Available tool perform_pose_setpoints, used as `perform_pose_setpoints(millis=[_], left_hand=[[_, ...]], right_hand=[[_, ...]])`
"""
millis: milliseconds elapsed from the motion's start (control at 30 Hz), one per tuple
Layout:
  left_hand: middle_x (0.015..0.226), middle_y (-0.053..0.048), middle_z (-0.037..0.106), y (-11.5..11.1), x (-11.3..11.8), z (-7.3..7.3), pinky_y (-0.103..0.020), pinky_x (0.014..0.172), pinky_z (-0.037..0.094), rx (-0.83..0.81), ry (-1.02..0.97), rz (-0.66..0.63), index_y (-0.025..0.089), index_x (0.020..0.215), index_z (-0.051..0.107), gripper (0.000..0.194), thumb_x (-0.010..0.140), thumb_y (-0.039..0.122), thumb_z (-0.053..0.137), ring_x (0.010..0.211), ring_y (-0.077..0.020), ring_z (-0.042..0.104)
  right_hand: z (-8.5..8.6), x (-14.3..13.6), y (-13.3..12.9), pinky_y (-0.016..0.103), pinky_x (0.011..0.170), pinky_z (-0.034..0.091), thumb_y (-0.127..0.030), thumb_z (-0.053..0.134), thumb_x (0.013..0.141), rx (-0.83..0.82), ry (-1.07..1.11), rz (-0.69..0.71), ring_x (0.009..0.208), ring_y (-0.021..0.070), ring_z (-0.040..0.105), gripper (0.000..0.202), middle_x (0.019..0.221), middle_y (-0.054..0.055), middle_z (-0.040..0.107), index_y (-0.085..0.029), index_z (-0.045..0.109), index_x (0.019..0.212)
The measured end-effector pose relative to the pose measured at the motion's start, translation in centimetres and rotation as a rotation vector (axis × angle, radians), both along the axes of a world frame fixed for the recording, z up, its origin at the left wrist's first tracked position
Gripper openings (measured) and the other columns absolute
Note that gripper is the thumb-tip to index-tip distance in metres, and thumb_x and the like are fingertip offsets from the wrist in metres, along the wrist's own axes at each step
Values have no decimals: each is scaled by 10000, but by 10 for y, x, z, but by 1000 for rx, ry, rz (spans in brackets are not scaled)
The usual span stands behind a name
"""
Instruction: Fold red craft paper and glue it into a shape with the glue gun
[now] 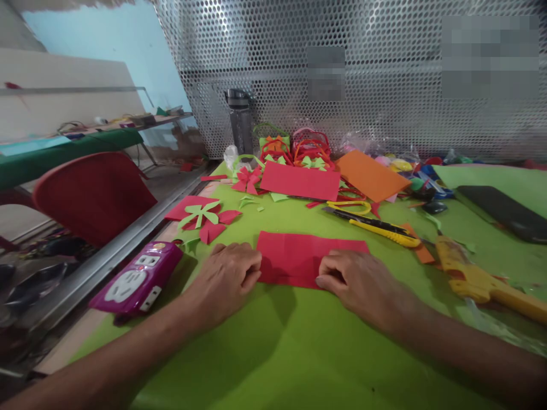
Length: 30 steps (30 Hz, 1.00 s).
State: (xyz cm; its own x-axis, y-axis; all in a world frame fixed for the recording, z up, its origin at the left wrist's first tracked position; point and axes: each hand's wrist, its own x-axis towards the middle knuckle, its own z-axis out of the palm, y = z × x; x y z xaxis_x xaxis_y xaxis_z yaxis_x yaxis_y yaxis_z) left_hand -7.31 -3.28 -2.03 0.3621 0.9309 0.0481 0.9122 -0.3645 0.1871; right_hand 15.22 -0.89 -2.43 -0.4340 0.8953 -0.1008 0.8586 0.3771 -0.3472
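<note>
Sheet meets my curled left hand and right hand, whether gripped I can't tell; bench cropped before near edge.

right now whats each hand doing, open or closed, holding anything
Left hand: closed, fingers curled at the red sheet's left end; firm grip can't be told.
Right hand: closed, curled over its right end; firm grip can't be told.

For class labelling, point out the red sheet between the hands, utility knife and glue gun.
Red sheet point(291, 259): head view, uncovered middle.
Utility knife point(381, 231): head view, yellow handle.
Glue gun point(469, 278): head view, yellow body.
</note>
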Motion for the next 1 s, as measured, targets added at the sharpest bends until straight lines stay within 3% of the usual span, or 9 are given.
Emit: perform_pose_setpoints(millis=[100,267,367,467,633,767,900,1000], left_hand=[[724,-8,485,-2,4,-2,-340,678,304,50,87,-66,181,774,459,145,807,65,379,663,-162,435],[792,-25,489,1,7,-2,-330,648,277,86,274,-322,219,900,505,387,634,-49,420,712,-190,457],[824,-23,525,7,5,7,-300,600,278,1,329,-445,236,952,519,397,672,-30,426,676,-175,476],[980,-63,585,11,12,24,-302,648,328,-77,371,-528,204,1123,483,460,714,0,435,831,-208,539],[825,-97,649,16,45,57,-309,601,371,-403,570,-353,152,909,603,305,646,30,506,750,-257,592],[716,-131,658,26,63,65,-312,548,417,-687,501,-185,133,702,624,112,714,158,516,637,-251,593],[461,-115,580,41,69,57,-303,433,457,-909,453,-16,163,398,468,515,833,420,374,398,-188,533],[441,-123,573,50,71,48,-305,404,470,-957,399,92,166,351,436,606,823,537,360,376,-189,547]], right_hand=[[1,-1,0,249,560,264,-222,555,803,3,9,1,613,112,486,172,696,-3,615,-176,567,638],[1,0,0,243,533,242,-228,564,777,38,7,1,591,108,472,137,691,0,620,-179,587,651],[1,0,1,245,520,232,-248,555,775,59,6,9,585,112,475,141,696,4,630,-184,596,655],[3,-1,1,249,521,232,-241,550,779,56,-13,25,605,119,495,146,712,12,642,-179,601,657],[2,-2,1,254,530,247,-266,556,782,81,-31,30,644,137,535,142,743,28,653,-181,625,692],[1,-1,1,257,533,258,-271,550,785,88,-32,38,675,146,561,137,768,33,665,-189,644,729],[1,-1,2,266,524,253,-245,530,790,96,-46,44,684,161,577,148,769,49,672,-187,655,738],[0,-2,3,266,514,246,-241,530,785,99,-53,43,696,175,587,144,782,59,677,-189,659,750]])
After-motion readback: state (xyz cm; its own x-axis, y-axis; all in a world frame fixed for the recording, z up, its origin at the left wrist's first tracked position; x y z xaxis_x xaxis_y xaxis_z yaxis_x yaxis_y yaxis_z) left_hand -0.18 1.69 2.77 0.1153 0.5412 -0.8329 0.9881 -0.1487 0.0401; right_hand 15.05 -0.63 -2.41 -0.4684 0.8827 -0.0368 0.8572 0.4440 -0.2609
